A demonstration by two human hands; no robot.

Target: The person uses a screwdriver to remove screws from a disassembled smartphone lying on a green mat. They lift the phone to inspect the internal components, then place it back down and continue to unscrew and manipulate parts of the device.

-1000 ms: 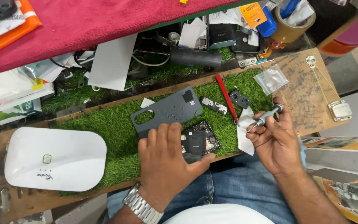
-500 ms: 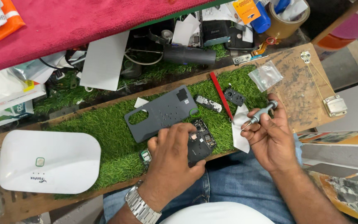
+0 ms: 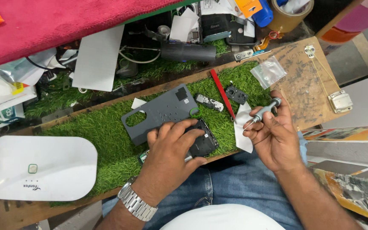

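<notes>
Centrally, low in the frame, an opened black phone body [image 3: 202, 142] lies on a strip of green artificial turf [image 3: 107, 127], with the left hand [image 3: 171, 149] pressed flat over it, fingers spread and curled at its edges. Right of centre, the right hand [image 3: 273, 136] pinches a small grey screwdriver [image 3: 261, 111] between thumb and fingers, above a white scrap of paper [image 3: 244, 132]. Just above the phone rests a grey back cover [image 3: 160, 113], touching the left fingertips. Further right on the turf lie a small circuit part [image 3: 209, 102], a red stick tool [image 3: 222, 93] and a black camera module [image 3: 236, 94]. A clear plastic bag [image 3: 268, 71] sits on the wooden board [image 3: 303, 85] at upper right. A white rounded box [image 3: 41, 168] fills the lower left. Red cloth [image 3: 56, 21] covers the upper left; a blue bottle [image 3: 263, 15] and tape roll [image 3: 292, 12] stand at the top.
</notes>
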